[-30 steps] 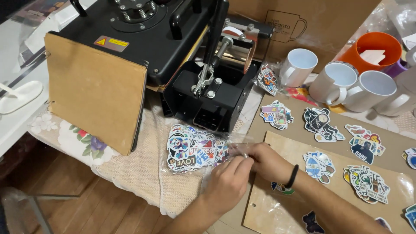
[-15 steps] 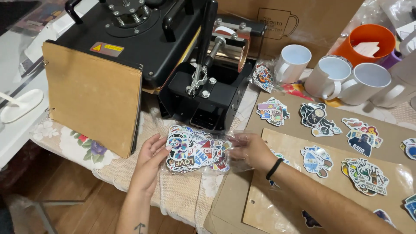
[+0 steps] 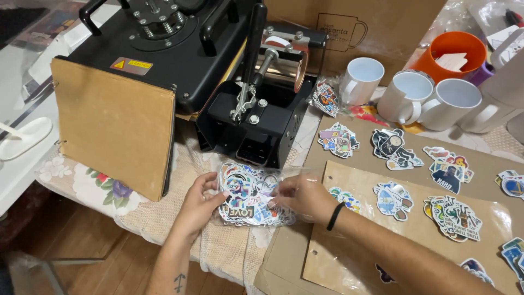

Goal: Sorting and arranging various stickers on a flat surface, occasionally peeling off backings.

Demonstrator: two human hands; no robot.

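Note:
A clear plastic bag full of colourful stickers (image 3: 251, 196) lies on the tablecloth in front of a black mug press. My left hand (image 3: 199, 205) grips its left edge, thumb on top. My right hand (image 3: 303, 196), with a black band on the wrist, pinches the bag's right side. Both hands hold the bag between them, just above the cloth.
A black heat press (image 3: 164, 60) with a brown board (image 3: 112, 125) stands at the left, the mug press (image 3: 262, 114) beside it. Sticker piles (image 3: 396, 147) lie on brown sheets at the right. White mugs (image 3: 412, 95) and an orange cup (image 3: 450, 52) stand behind.
A second ago both hands were together at the bag's right edge. My left hand has moved to the bag's left side, and the bag now sits lifted between the two hands.

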